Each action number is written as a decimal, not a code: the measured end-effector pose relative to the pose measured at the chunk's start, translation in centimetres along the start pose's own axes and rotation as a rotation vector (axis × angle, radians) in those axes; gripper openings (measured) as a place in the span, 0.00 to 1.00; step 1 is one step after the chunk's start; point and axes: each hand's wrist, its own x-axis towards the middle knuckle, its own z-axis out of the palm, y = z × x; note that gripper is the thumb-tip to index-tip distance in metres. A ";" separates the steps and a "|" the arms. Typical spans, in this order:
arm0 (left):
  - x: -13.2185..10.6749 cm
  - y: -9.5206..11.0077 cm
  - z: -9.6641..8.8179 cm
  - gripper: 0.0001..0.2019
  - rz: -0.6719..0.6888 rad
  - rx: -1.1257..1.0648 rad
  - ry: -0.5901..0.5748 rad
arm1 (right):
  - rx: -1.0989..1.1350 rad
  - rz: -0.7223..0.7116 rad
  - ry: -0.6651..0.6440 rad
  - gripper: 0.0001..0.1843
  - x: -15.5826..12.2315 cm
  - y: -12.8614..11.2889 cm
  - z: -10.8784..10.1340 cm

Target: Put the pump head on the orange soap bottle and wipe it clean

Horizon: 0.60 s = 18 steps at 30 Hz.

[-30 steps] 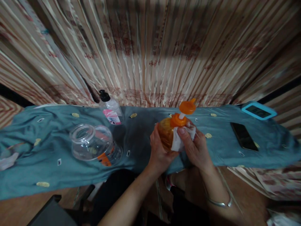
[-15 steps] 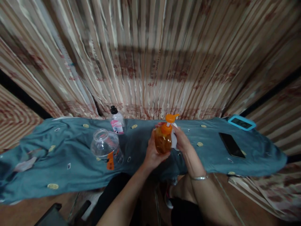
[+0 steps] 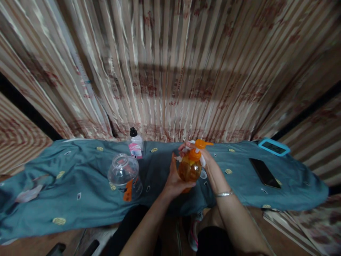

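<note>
An orange pump bottle (image 3: 189,168) with an orange pump head is held upright over the table's front edge. My left hand (image 3: 174,179) wraps round its left side and base. My right hand (image 3: 206,163) reaches behind its neck, fingers curled, pressing a white tissue (image 3: 203,167) against the bottle. A bangle sits on my right wrist.
The table is draped in a teal cloth (image 3: 80,199). A clear empty jar (image 3: 124,176) with an orange label lies left of the bottle, and a small clear bottle with a black cap (image 3: 135,145) stands behind it. A black phone (image 3: 263,172) and a blue-framed device (image 3: 274,147) lie at the right. A striped curtain hangs behind.
The bottle and both hands have moved away from the camera and lower over the table. My right hand has shifted from the front of the bottle round to behind its neck.
</note>
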 end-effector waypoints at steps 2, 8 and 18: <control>-0.1 0.0 -0.7 0.65 0.001 0.140 0.035 | 0.024 -0.056 0.124 0.23 -0.4 0.4 -0.4; -1.2 0.5 -1.2 0.45 0.274 0.464 -0.014 | 0.128 -0.221 0.424 0.15 -0.9 1.6 -0.1; -0.4 -0.5 -0.9 0.39 0.298 0.404 0.079 | 0.098 -0.094 0.361 0.18 -0.2 1.6 1.7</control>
